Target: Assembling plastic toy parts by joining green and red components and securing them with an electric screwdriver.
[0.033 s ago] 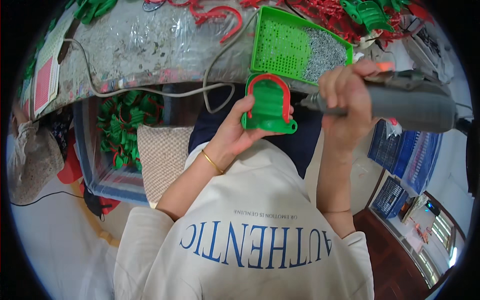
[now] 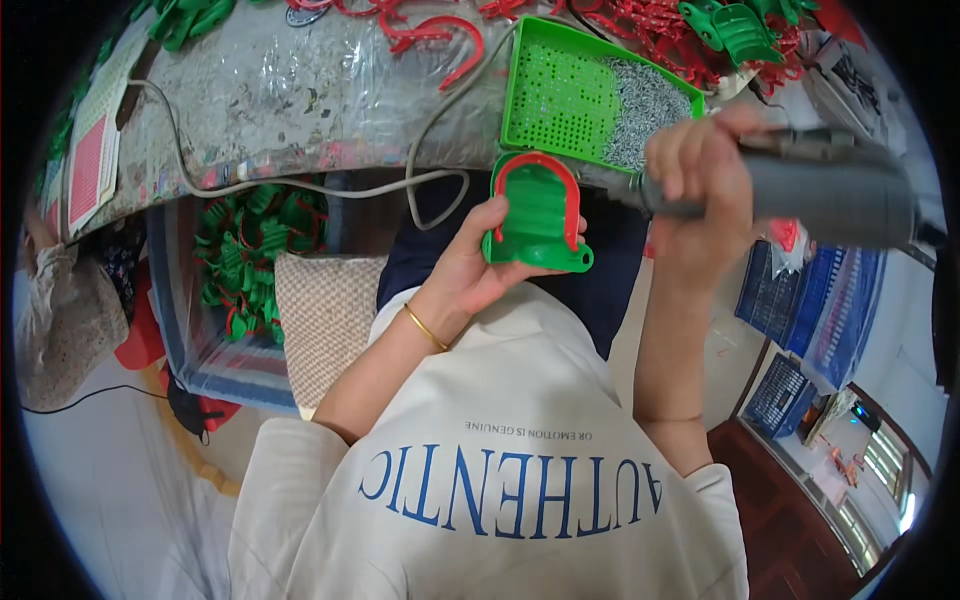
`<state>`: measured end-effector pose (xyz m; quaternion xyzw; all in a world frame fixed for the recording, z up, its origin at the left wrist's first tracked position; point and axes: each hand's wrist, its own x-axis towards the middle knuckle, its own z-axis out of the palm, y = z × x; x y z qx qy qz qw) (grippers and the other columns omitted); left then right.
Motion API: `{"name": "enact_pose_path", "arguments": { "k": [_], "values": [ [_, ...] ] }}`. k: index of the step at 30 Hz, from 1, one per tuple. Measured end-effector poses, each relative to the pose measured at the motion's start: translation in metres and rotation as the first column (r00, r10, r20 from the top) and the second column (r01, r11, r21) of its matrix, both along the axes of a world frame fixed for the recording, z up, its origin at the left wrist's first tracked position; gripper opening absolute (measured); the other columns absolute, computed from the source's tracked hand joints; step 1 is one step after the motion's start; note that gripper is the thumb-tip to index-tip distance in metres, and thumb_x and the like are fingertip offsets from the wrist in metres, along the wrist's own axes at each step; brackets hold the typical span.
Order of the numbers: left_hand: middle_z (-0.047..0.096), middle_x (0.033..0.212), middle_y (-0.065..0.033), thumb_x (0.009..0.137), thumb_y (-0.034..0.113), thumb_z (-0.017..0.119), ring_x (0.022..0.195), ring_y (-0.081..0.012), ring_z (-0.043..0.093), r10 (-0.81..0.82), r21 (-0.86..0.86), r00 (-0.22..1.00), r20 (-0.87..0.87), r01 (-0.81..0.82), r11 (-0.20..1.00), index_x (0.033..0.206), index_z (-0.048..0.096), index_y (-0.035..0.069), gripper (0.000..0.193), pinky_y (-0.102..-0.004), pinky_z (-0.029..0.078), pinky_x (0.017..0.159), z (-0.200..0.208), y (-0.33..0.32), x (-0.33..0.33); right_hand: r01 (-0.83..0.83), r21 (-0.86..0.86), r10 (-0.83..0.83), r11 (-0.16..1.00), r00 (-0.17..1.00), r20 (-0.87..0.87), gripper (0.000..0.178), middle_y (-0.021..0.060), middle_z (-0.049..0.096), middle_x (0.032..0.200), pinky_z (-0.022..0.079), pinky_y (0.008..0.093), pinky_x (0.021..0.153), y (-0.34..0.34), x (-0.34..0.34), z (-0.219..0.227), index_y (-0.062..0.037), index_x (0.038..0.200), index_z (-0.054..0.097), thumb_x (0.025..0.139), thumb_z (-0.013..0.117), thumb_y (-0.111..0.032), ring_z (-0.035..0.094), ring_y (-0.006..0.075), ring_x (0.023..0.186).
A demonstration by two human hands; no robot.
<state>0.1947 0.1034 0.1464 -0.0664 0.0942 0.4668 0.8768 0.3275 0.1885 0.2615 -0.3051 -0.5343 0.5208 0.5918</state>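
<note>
My left hand (image 2: pixel 478 250) grips a green plastic part with a red U-shaped piece (image 2: pixel 535 215), thumb on its left edge and fingers beneath. Raised to the right of it, my right hand (image 2: pixel 705 180) is wrapped round a grey cylindrical power screwdriver (image 2: pixel 830 195). The tool lies nearly level, its tip pointing left toward the part with a gap between them; it is somewhat blurred. Just beyond the part, a bright green tray (image 2: pixel 507 115) holds small silver screws (image 2: pixel 645 105), heaped on its right side.
A grey worktable (image 2: pixel 300 95) spans the far side, with loose red pieces (image 2: pixel 455 50) and green parts (image 2: pixel 735 30) on it. A pale cable (image 2: pixel 330 187) loops over its edge. At left, a blue-rimmed bin (image 2: pixel 180 320) contains green and red parts. Blue crates (image 2: pixel 785 395) stand at right.
The screwdriver and my right hand have shifted slightly to the right, its tip drawing away from the green part. My left hand is almost unmoved.
</note>
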Motion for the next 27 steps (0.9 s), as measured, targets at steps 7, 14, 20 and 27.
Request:
{"name": "enact_pose_path", "arguments": {
  "k": [7,14,20,27],
  "values": [
    [0.049,0.127,-0.0252,0.082,0.045,0.06,0.117,-0.0339,0.051,0.0,0.032,1.0,-0.003,0.001,0.999,0.134,0.038,-0.001,0.072,-0.0492,0.042,0.098,-0.003,0.009,0.0,0.259,0.115,-0.262,0.959,0.965,0.012,0.01,0.0032,0.048,0.063,0.039,0.0286,0.054,0.078,-0.005,-0.058,0.0046,0.091,0.057,0.082,0.059,0.0,0.045,0.0135,0.053],
    [0.047,0.128,-0.0263,0.081,0.045,0.061,0.118,-0.0345,0.05,0.002,-0.003,1.0,0.028,-0.002,1.0,0.134,0.037,-0.001,0.074,-0.0493,0.043,0.098,-0.005,0.011,0.0,0.25,0.021,-0.249,0.968,0.968,-0.041,0.015,0.0038,0.05,0.063,0.041,0.0276,0.054,0.081,-0.009,-0.086,0.0055,0.096,0.056,0.081,0.06,0.004,0.048,0.0127,0.054],
    [0.047,0.128,-0.0267,0.081,0.045,0.061,0.119,-0.0351,0.049,-0.009,-0.008,0.999,0.038,0.009,1.0,0.134,0.037,-0.001,0.073,-0.0496,0.043,0.098,-0.007,0.011,0.001,0.229,0.023,-0.228,0.973,0.972,-0.051,0.015,0.0036,0.05,0.063,0.041,0.0275,0.054,0.08,-0.01,-0.087,0.0054,0.096,0.055,0.081,0.059,0.004,0.048,0.0129,0.054],
    [0.046,0.129,-0.0269,0.082,0.045,0.06,0.119,-0.0353,0.049,-0.01,-0.006,0.998,0.062,0.01,1.0,0.135,0.037,0.0,0.073,-0.0495,0.042,0.099,-0.01,0.009,0.001,0.23,0.028,-0.229,0.973,0.973,-0.032,0.014,0.0039,0.05,0.063,0.041,0.0273,0.055,0.081,-0.011,-0.089,0.0062,0.095,0.054,0.081,0.059,0.004,0.048,0.013,0.054]
  ]
}}
